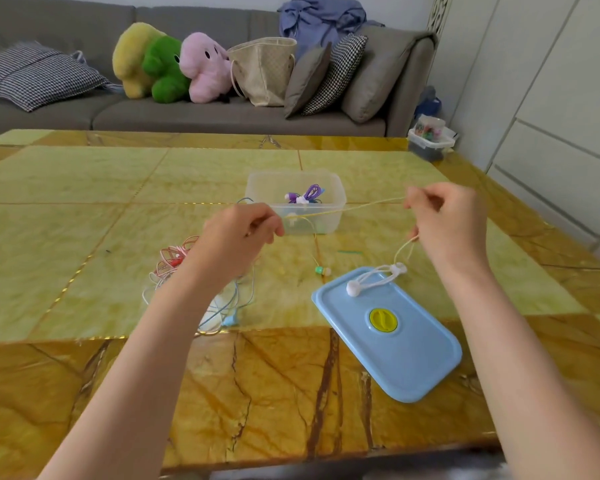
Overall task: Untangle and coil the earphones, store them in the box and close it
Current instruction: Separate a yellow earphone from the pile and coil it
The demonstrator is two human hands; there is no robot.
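Two hands, left hand (243, 230) and right hand (444, 220), stretch yellow cord (343, 209) between them.

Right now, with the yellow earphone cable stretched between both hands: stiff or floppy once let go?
Probably floppy: the yellow cable looks straight only between the left hand and right hand, and sags below them. Likely light. Its green earbud might swing or snag.
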